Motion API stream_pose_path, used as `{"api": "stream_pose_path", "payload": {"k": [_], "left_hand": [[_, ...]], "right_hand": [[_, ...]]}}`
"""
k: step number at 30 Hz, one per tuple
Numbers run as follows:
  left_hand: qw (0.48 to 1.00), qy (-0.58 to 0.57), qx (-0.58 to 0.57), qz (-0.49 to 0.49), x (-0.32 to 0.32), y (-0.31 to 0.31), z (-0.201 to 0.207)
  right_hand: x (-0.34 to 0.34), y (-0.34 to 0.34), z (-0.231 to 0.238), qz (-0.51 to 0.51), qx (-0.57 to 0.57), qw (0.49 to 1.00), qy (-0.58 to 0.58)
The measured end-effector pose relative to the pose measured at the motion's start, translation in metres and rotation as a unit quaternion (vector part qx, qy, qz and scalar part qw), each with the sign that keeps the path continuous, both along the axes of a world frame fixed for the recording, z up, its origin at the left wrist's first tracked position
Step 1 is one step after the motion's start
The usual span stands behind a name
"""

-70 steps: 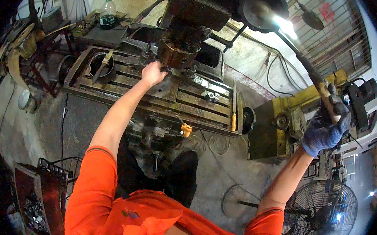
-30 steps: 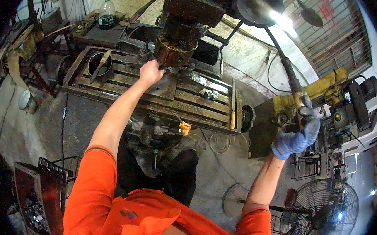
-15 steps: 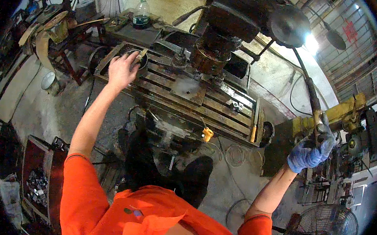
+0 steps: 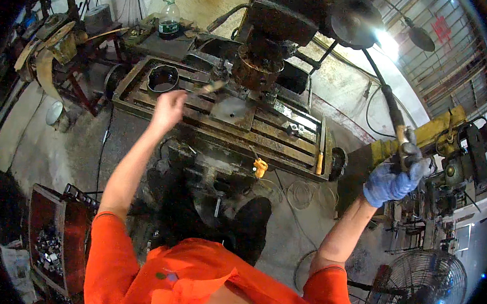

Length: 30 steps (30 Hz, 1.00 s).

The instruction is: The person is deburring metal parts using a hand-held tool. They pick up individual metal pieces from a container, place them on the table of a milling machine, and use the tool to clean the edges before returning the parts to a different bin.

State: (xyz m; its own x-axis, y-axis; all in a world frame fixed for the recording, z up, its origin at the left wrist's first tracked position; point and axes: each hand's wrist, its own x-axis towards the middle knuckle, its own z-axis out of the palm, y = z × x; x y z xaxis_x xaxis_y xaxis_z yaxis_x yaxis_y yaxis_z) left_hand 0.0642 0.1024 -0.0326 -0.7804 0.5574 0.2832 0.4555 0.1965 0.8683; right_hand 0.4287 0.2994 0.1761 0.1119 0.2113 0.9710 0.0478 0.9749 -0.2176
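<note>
Big grimy slotted steel milling machine worktop [image 4: 267, 132] fills the middle. Red metal bin [image 4: 51, 240] lower left holds small metal parts. Gloved right hand [image 4: 391, 182] clenches the long dark lever handle [image 4: 390, 114]; bare left hand [image 4: 169, 108] grasps a thin brush [image 4: 205, 88] over the worktop. Clear plastic bottle with green label [image 4: 169, 20] stands behind.

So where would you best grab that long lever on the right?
At its lower end, as the gloved right hand does: the lever is a thin rod slanting down from the machine head, so wrap the fingers round it from below.
</note>
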Motion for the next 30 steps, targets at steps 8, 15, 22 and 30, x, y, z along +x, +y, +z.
{"api": "stream_pose_path", "payload": {"k": [8, 15, 22, 30], "left_hand": [[0.985, 0.151, 0.027, 0.076, 0.021, 0.092, -0.014], [0.991, 0.127, 0.035, 0.026, 0.029, 0.096, -0.02], [0.993, 0.115, 0.02, 0.022, 0.031, 0.087, -0.022], [0.993, 0.121, 0.017, -0.006, 0.036, 0.059, -0.007]], "right_hand": [[0.0, -0.003, -0.001, 0.083, -0.07, 0.994, -0.006], [0.001, 0.004, -0.011, 0.123, -0.056, 0.991, 0.019], [0.004, 0.003, -0.022, 0.068, -0.062, 0.996, -0.008], [0.002, 0.008, -0.035, 0.066, -0.068, 0.995, 0.018]]}}
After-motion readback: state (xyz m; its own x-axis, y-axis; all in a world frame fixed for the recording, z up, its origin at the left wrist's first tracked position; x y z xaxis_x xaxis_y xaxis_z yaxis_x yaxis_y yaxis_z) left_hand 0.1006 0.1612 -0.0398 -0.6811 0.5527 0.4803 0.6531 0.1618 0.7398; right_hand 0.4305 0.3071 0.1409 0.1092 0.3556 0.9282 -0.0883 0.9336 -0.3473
